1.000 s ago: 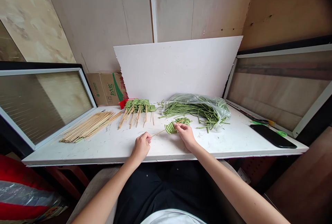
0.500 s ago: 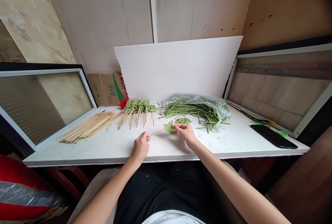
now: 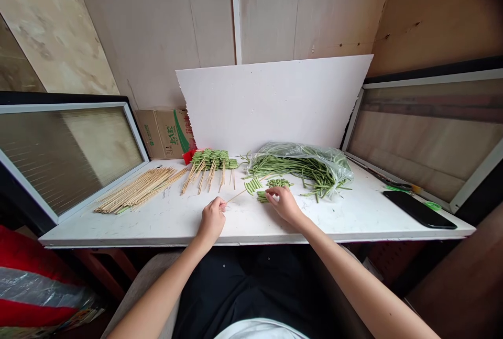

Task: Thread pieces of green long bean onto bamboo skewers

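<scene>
My left hand (image 3: pixel 212 217) pinches the near end of a bamboo skewer (image 3: pixel 237 196) that carries a short row of cut green bean pieces (image 3: pixel 252 184) at its far end. My right hand (image 3: pixel 285 204) rests on the white table (image 3: pixel 176 218) with its fingers closed on a few loose bean pieces (image 3: pixel 262 196). More cut pieces (image 3: pixel 278 183) lie just beyond it. A clear plastic bag of long green beans (image 3: pixel 302 163) sits behind the right hand.
Several finished bean skewers (image 3: pixel 210 163) lie at the back centre, and a pile of bare bamboo skewers (image 3: pixel 139 190) at the left. A black phone (image 3: pixel 419 209) and green-handled scissors (image 3: pixel 401 187) lie at the right. A cardboard box (image 3: pixel 165 132) and white board (image 3: pixel 271 100) stand behind.
The left hand has swung the skewer's loaded end away from the right hand, up and left. The right hand has moved slightly right onto the loose bean pieces.
</scene>
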Action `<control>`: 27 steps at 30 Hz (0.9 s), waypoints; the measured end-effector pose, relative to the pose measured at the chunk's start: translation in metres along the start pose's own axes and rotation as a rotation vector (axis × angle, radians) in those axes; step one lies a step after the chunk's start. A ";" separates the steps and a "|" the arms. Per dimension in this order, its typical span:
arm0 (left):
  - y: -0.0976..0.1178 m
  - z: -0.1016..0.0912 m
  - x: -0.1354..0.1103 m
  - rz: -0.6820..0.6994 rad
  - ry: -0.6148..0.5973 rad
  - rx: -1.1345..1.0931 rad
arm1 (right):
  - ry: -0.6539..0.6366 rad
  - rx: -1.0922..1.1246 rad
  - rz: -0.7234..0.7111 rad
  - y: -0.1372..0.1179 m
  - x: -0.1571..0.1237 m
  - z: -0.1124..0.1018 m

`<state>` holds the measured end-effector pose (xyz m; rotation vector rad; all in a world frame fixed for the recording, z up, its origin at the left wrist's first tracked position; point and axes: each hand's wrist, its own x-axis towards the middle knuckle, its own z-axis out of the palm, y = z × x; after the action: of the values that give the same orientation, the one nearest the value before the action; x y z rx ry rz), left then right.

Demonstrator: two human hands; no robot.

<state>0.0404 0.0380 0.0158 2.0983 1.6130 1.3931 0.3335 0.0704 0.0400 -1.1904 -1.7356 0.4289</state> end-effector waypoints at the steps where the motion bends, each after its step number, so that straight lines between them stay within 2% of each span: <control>1: 0.000 -0.001 0.000 -0.001 0.000 -0.003 | -0.029 -0.087 -0.062 0.004 0.000 -0.001; 4: 0.002 -0.001 0.001 0.003 -0.002 -0.005 | -0.101 -0.258 -0.177 0.010 -0.001 -0.003; 9: 0.003 -0.001 0.001 0.005 -0.016 -0.003 | -0.148 -0.399 -0.248 0.009 -0.002 -0.002; 20: 0.001 0.001 0.000 0.047 -0.015 0.010 | -0.211 -0.574 -0.323 0.001 -0.003 -0.005; 27: 0.000 0.001 0.000 0.055 -0.014 0.013 | -0.244 -0.561 -0.289 -0.005 -0.005 -0.005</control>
<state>0.0408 0.0385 0.0154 2.1707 1.5746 1.3854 0.3359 0.0630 0.0437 -1.2739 -2.2931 -0.1058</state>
